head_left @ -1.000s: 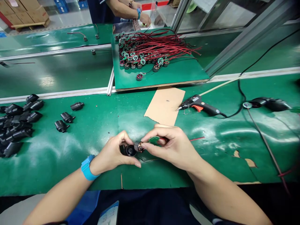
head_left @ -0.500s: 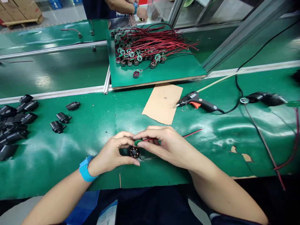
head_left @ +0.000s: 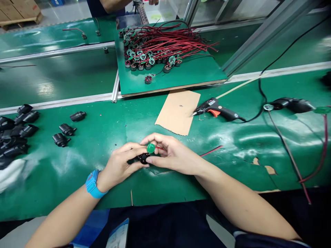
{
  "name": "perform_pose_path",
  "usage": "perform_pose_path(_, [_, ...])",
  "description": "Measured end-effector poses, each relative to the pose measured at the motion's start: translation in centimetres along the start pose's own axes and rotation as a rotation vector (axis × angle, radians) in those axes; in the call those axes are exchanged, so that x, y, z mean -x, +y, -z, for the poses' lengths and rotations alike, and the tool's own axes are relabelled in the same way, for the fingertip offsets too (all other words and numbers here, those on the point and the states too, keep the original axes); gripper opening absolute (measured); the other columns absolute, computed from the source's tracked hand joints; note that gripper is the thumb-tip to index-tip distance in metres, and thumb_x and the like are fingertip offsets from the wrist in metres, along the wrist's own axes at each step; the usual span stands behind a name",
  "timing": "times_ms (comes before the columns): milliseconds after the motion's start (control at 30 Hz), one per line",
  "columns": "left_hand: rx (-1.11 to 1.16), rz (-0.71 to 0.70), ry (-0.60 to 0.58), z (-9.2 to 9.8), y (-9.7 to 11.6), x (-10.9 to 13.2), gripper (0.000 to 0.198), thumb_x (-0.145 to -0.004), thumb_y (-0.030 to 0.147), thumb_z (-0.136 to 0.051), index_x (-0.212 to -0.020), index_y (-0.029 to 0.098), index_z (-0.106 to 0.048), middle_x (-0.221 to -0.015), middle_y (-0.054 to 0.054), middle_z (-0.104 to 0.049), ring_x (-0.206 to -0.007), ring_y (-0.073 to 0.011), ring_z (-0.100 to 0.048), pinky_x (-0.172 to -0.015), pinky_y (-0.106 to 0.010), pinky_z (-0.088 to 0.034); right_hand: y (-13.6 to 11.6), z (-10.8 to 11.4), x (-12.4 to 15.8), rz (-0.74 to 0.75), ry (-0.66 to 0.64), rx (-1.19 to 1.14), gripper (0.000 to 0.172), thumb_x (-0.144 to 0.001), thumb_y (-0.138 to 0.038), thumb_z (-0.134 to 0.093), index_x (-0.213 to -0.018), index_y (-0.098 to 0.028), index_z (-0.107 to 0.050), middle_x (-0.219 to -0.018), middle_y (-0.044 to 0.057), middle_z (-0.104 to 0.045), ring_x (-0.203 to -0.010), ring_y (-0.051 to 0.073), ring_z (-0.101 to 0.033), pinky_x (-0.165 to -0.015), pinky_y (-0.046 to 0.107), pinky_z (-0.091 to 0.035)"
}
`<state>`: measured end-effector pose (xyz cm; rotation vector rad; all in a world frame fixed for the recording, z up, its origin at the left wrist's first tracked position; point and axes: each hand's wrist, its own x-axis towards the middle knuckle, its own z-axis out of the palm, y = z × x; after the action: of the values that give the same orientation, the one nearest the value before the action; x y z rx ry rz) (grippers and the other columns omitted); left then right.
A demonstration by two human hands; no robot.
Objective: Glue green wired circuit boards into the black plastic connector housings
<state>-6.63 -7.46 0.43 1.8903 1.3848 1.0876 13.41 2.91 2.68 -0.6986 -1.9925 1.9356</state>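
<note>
My left hand (head_left: 121, 160), with a blue band at the wrist, is closed around a small black cylindrical part (head_left: 143, 158). Its round end faces up toward me, and my fingers hide most of its body. My right hand (head_left: 172, 155) is closed from the other side, the thumb pressing on the black part's rim. Just above that rim, between both hands, a small round green circuit board (head_left: 151, 148) stands tilted, flat face toward me. Its red and dark wires (head_left: 211, 151) run under my right hand and come out on the right. Whether board and part touch is hidden.
A hot glue gun (head_left: 216, 109) lies by a cardboard sheet (head_left: 178, 112). Black housings (head_left: 15, 132) are heaped at left. A raised board (head_left: 178, 82) bears wired motors (head_left: 144, 62). White blurred material (head_left: 11, 174) is at the left edge. A co-worker's arm (head_left: 113, 5) is behind.
The circuit board has turned to show its flat green face. My right hand has come in against the black part. White material has entered at left; the co-worker's hands have moved up.
</note>
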Motion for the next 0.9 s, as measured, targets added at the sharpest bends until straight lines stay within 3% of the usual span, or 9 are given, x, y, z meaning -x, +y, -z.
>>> perform_pose_path(167, [-0.078, -0.103, -0.042, 0.2, 0.1, 0.2, 0.032, -0.091, 0.025, -0.075, -0.123, 0.025, -0.073, -0.110, -0.009, -0.076, -0.099, -0.0206, -0.073, -0.088, -0.031, -0.060, 0.0, -0.6, -0.1, -0.007, 0.026, 0.058, 0.039, -0.078, -0.022, -0.080, -0.113, -0.021, -0.061, -0.078, -0.008, -0.046, -0.062, 0.007, -0.043, -0.052, 0.019, -0.036])
perform_pose_path(333, [-0.113, -0.165, -0.018, 0.1, 0.5, 0.4, 0.036, -0.092, 0.021, -0.073, -0.127, 0.023, -0.069, -0.105, -0.009, -0.076, -0.098, -0.0199, -0.072, -0.086, -0.030, -0.060, 0.0, -1.5, -0.1, 0.065, 0.115, 0.152, 0.042, -0.071, -0.014, -0.076, -0.110, -0.021, -0.059, -0.100, 0.001, -0.062, -0.086, 0.014, -0.062, -0.061, 0.021, -0.049])
perform_pose_path(500, [-0.213, -0.191, 0.037, 0.0, 1.1, 0.5, 0.030, -0.094, 0.017, -0.068, -0.124, 0.021, -0.069, -0.104, -0.008, -0.075, -0.094, -0.0193, -0.070, -0.083, -0.030, -0.059, 0.3, -2.3, -0.1, 0.098, 0.157, 0.092, 0.035, -0.068, -0.009, -0.070, -0.097, -0.022, -0.055, -0.086, -0.004, -0.063, -0.074, 0.011, -0.062, -0.064, 0.022, -0.053])
perform_pose_path(600, [-0.200, -0.172, 0.023, 0.1, 1.0, 0.3, 0.032, -0.094, 0.025, -0.071, -0.125, 0.022, -0.067, -0.103, -0.007, -0.076, -0.092, -0.0181, -0.072, -0.081, -0.029, -0.059, 0.1, -1.4, 0.1, 0.030, 0.061, -0.003, 0.030, -0.076, -0.017, -0.073, -0.101, -0.022, -0.057, -0.088, -0.003, -0.066, -0.069, 0.011, -0.064, -0.058, 0.022, -0.053])
perform_pose_path(667, [-0.157, -0.125, 0.051, -0.1, 0.8, 0.3, 0.047, -0.089, 0.035, -0.076, -0.132, 0.023, -0.061, -0.105, -0.007, -0.077, -0.094, -0.0183, -0.074, -0.084, -0.028, -0.060, -0.3, -0.7, 0.3, -0.009, -0.018, -0.032, 0.031, -0.085, -0.027, -0.074, -0.112, -0.022, -0.060, -0.098, 0.001, -0.071, -0.071, 0.012, -0.068, -0.059, 0.024, -0.055])
perform_pose_path(800, [-0.153, -0.115, 0.184, -0.6, 0.5, 0.7, 0.056, -0.090, 0.041, -0.074, -0.139, 0.025, -0.050, -0.105, -0.006, -0.076, -0.095, -0.0183, -0.075, -0.085, -0.028, -0.061, -1.3, -1.0, 1.3, 0.062, 0.038, 0.196, 0.039, -0.085, -0.033, -0.078, -0.120, -0.024, -0.063, -0.106, 0.002, -0.073, -0.074, 0.012, -0.070, -0.057, 0.022, -0.053])
perform_pose_path(900, [-0.223, -0.183, 0.092, 0.2, 0.4, 0.6, 0.063, -0.087, 0.054, -0.073, -0.139, 0.026, -0.049, -0.112, -0.008, -0.074, -0.100, -0.0217, -0.074, -0.088, -0.031, -0.061, -2.2, -1.6, 2.9, 0.191, 0.171, 0.549, 0.023, -0.084, -0.024, -0.075, -0.105, -0.020, -0.066, -0.087, -0.001, -0.073, -0.063, 0.011, -0.065, -0.054, 0.022, -0.048])
